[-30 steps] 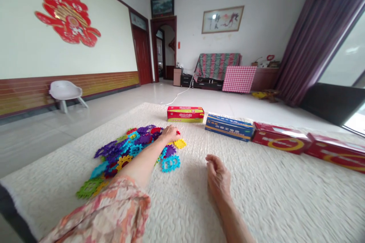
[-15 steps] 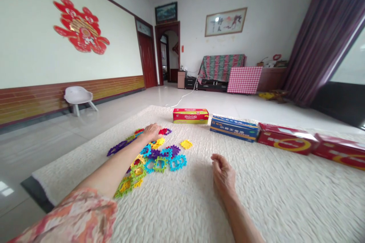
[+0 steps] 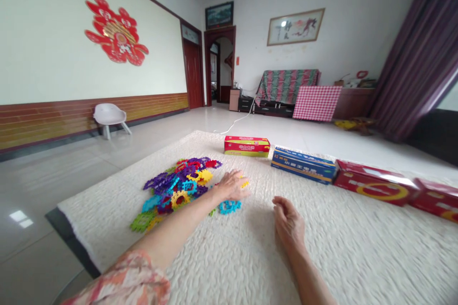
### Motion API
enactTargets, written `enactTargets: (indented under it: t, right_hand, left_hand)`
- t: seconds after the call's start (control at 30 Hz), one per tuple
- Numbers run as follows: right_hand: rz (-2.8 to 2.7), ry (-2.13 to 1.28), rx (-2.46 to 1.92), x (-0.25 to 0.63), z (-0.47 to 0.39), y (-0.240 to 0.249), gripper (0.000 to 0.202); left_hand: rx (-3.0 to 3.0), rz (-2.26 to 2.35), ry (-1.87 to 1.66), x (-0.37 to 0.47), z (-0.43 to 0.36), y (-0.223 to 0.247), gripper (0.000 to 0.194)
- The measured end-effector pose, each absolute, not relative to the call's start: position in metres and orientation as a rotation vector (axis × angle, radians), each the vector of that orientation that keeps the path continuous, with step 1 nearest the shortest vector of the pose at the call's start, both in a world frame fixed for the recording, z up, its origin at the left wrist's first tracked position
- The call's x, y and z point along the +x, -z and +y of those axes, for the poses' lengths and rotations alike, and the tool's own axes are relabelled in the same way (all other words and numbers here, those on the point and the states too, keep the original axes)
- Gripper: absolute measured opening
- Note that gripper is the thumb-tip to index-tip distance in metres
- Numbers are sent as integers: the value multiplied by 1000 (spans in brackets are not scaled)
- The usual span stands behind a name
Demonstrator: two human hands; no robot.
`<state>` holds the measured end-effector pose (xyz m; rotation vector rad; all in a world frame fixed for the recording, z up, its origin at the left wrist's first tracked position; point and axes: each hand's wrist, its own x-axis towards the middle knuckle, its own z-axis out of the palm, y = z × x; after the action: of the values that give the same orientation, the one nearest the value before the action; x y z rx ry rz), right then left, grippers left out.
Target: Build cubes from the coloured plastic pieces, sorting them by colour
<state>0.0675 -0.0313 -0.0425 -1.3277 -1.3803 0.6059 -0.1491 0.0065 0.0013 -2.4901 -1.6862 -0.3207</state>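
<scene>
My left hand (image 3: 232,185) is at the right side of a pile of colourful plastic interlocking pieces (image 3: 181,197), over the yellow piece (image 3: 244,183), which shows only at its fingertips. Its fingers are spread. A blue piece (image 3: 230,207) lies just below that hand. My right hand (image 3: 289,221) rests on the cream quilted cover, right of the pieces, with its fingers curled in; whether anything is inside them is hidden.
A red and yellow box (image 3: 246,147), a blue box (image 3: 303,165) and two red boxes (image 3: 374,183) stand in a row behind my hands on the cream cover (image 3: 229,257). A white chair (image 3: 110,116) is on the floor at the left.
My left hand has moved right from the back of the pile to the yellow piece. The view has turned slightly left. My right hand has stayed in much the same place.
</scene>
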Motion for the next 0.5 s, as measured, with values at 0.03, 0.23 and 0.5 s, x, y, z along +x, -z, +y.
enactTargets:
  t: [0.03, 0.23, 0.5]
  right_hand:
    - [-1377, -607, -1332, 68, -31, 43, 40]
    - [-1389, -599, -1335, 68, -32, 43, 40]
    - [-1414, -574, -1323, 68, -33, 40, 40]
  left_hand:
    - [-2561, -1631, 316, -143, 5, 5, 45]
    - [-2523, -1624, 211, -164, -2, 7, 24]
    - [-2104, -1961, 297, -227, -22, -30, 30]
